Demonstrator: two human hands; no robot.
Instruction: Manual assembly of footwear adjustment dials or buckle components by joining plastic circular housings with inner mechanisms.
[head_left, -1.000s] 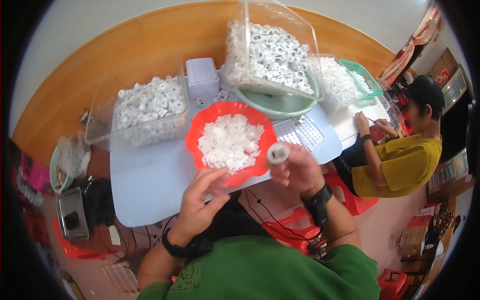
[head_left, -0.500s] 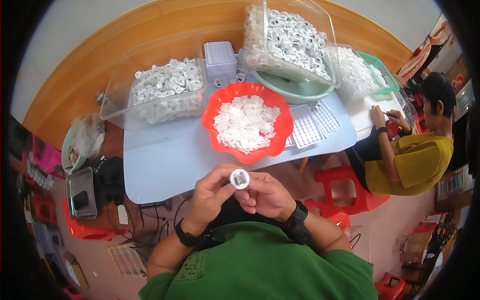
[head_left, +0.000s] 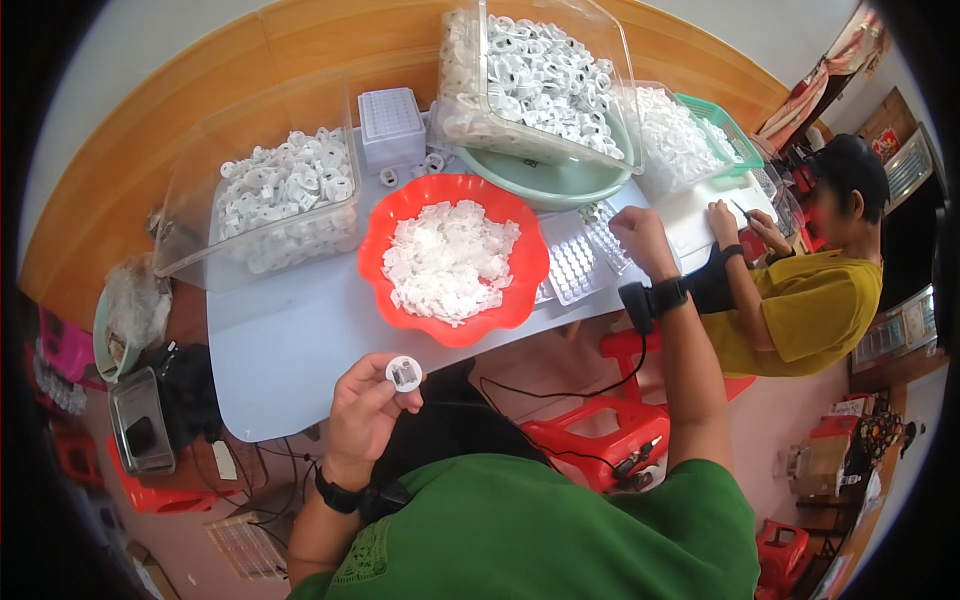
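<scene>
My left hand point(head_left: 365, 405) holds a small round white plastic part point(head_left: 404, 374) between thumb and fingers, in front of the table. Dark and metallic bits show inside the part's face. Reaching out to the right, my right hand point(head_left: 642, 240) is over the white trays point(head_left: 572, 268) with rows of round pockets. Its fingers are curled together, and what they pinch, if anything, is hidden. Beside it lies a small pile of metallic pieces point(head_left: 594, 212). A red scalloped bowl point(head_left: 374, 302) full of flat white pieces sits between my hands, farther back.
Clear bins point(head_left: 185, 262) of white round parts stand at the left and back, one tilted over a pale green basin point(head_left: 560, 185). A co-worker point(head_left: 800, 290) in yellow sits at the right, handling a thin tool. Red stools point(head_left: 590, 440) and a cable are below the table edge.
My right hand has let go of the round part and moved far right over the trays. My left hand keeps the part and is now lower and farther left in view.
</scene>
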